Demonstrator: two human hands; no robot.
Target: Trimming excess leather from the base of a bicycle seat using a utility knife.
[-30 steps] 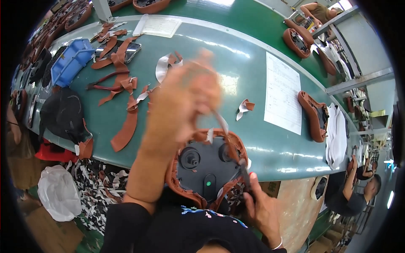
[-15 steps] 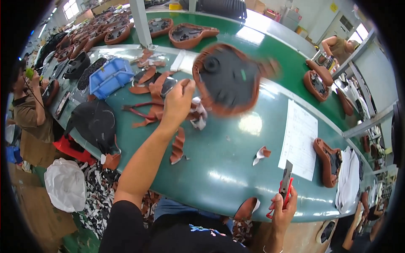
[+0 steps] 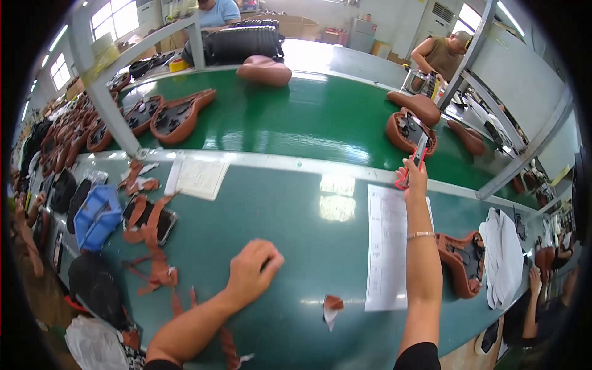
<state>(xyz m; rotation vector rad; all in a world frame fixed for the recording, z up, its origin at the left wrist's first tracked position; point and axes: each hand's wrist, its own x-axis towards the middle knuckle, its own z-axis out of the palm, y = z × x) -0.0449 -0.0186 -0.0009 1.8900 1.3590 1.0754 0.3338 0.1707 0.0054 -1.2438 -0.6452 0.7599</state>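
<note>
My left hand (image 3: pixel 254 269) hovers over the green table, its fingers curled in loosely with nothing in them. At the far right, my right arm is stretched forward over a printed sheet (image 3: pixel 385 246). My right hand (image 3: pixel 416 176) holds a red utility knife (image 3: pixel 420 154), blade out and pointing up and away. Just beyond the blade, an upturned brown bicycle saddle (image 3: pixel 394 132) lies on the green belt, against a second saddle (image 3: pixel 419 108). Whether the hand touches the upturned saddle I cannot tell. Another saddle (image 3: pixel 264 71) sits smooth side up at the belt's far edge.
Brown trimmings (image 3: pixel 148 231), a blue bin (image 3: pixel 98 216) and a black cap (image 3: pixel 98 290) lie at the left. An upturned saddle (image 3: pixel 462 262) and white cloth (image 3: pixel 502 259) lie at the right. Grey posts (image 3: pixel 102 92) rise beside the belt (image 3: pixel 327 117). Other people work nearby.
The saddle by my left hand has left it; one now sits at the belt's far edge. My right hand has moved forward with the knife, toward the belt. The view has shifted.
</note>
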